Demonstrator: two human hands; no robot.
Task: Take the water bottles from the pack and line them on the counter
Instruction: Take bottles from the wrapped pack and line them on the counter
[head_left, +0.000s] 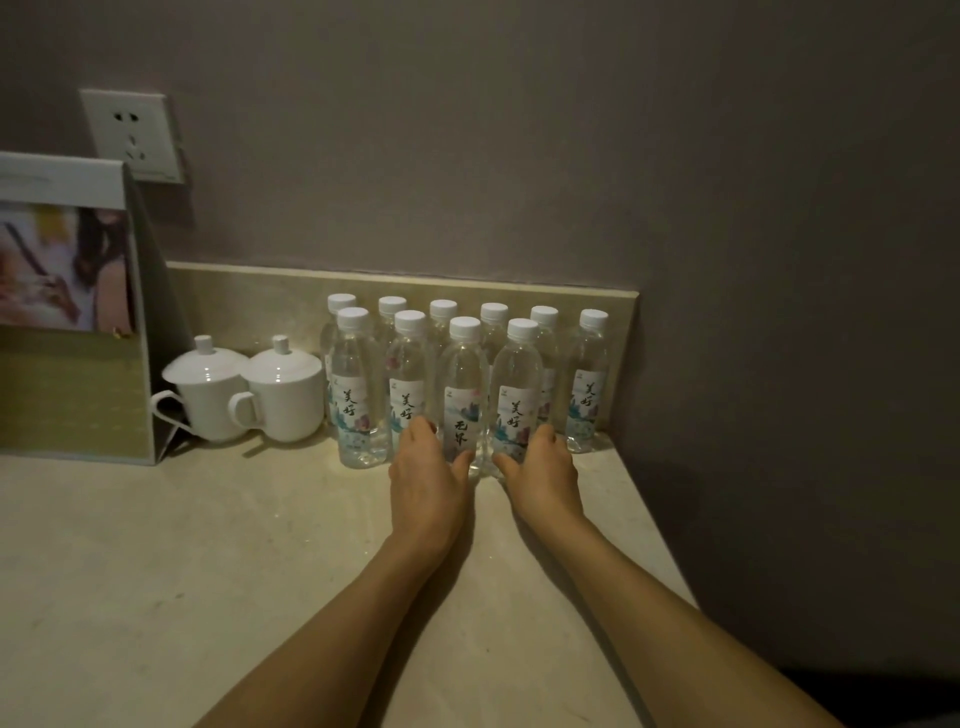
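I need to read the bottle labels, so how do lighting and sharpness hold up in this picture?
Head view: dim overall, with a warmer patch of light on the counter near the front-row bottles, whose large label characters stay readable; the poster at the left edge is blurred; wide-angle bending tilts the wall socket.

Hotel room: lidded cups (244, 389), complimentary bottles (462, 384)

Single head-worn wide-angle view, looking forward and down from above the near edge of the counter (156, 571). Faces the far wall (467, 130) and right-hand corner. Close range: forearms enter from the near edge. No second view for overlap.
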